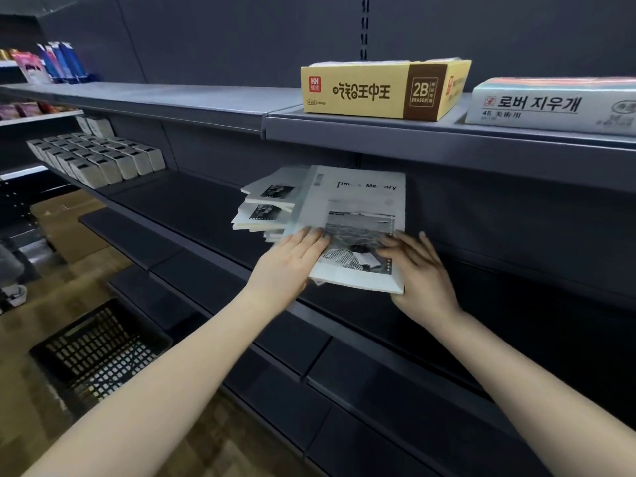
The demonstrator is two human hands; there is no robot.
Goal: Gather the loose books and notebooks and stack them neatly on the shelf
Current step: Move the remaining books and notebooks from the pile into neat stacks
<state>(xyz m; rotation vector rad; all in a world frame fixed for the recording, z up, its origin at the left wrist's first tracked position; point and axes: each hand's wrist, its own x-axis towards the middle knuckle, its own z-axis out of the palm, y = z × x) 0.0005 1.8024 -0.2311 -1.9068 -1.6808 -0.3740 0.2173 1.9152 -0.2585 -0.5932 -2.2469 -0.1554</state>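
A white notebook (358,208) with a grey photo cover lies on top of a loose pile on the dark middle shelf (192,201). Its near edge juts past the shelf front. My left hand (292,263) grips its near left corner, fingers on the cover. At the near right corner my right hand (420,270) holds it, fingers spread over the cover. Several smaller notebooks (268,204) with dark photo covers fan out crookedly to the left under it.
A yellow eraser box (358,91) and a white box (550,105) stand on the shelf above. Rows of small white boxes (99,156) sit far left. A black plastic basket (96,349) and a cardboard carton (69,228) rest on the floor at left.
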